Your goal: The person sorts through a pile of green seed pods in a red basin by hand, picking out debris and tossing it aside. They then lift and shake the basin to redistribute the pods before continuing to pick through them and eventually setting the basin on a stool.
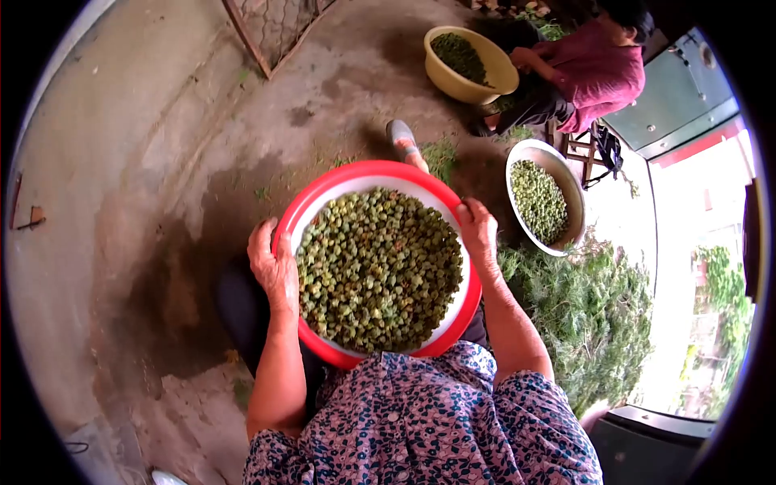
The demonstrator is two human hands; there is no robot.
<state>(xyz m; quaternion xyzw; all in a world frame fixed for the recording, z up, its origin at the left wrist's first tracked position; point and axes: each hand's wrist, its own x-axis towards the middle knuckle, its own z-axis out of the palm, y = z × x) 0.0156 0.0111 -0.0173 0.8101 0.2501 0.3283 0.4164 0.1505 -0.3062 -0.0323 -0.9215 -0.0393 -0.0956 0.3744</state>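
Observation:
A round basin with a red rim and white inside rests at my lap, held by both hands. Small green-brown seed cones or fruits fill most of it in a heap. My left hand grips the rim on the left side, thumb at the edge and fingers outside. On the opposite side my right hand closes over the upper right rim. The undersides of the fingers are hidden by the basin wall.
A metal basin with pale green pieces stands at right, beside a pile of cut evergreen branches. Farther back, a seated person in a dark pink shirt is next to a yellow basin. A wire-mesh frame leans at top left.

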